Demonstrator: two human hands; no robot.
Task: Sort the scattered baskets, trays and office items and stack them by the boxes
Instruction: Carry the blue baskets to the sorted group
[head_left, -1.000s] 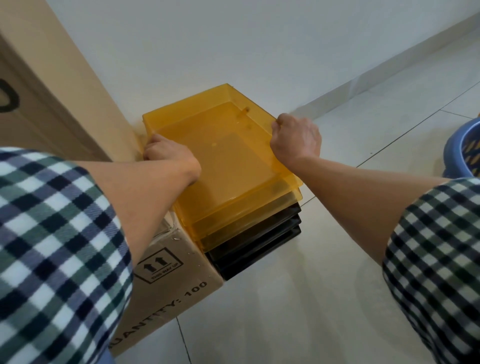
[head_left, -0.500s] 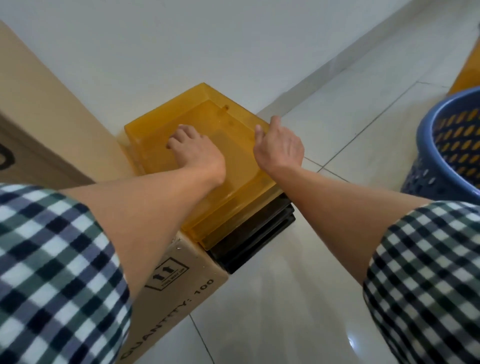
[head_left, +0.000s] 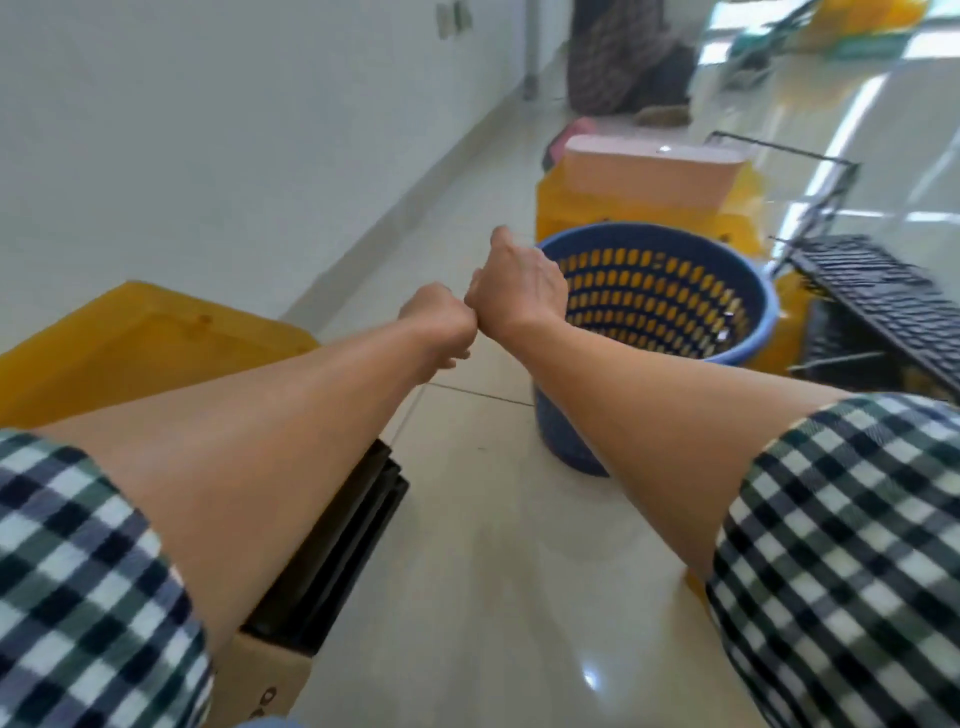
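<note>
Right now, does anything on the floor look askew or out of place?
Yes: the black mesh tray right of the blue basket lies tilted, propped up rather than flat.

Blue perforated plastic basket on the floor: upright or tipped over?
Upright: the blue perforated plastic basket stands on its base on the tiled floor, round rim on top, mouth facing up.

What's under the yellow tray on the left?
Black trays sit under the yellow tray, with a cardboard box below them. The left forearm covers most of the stack, so their number is hidden.
</note>
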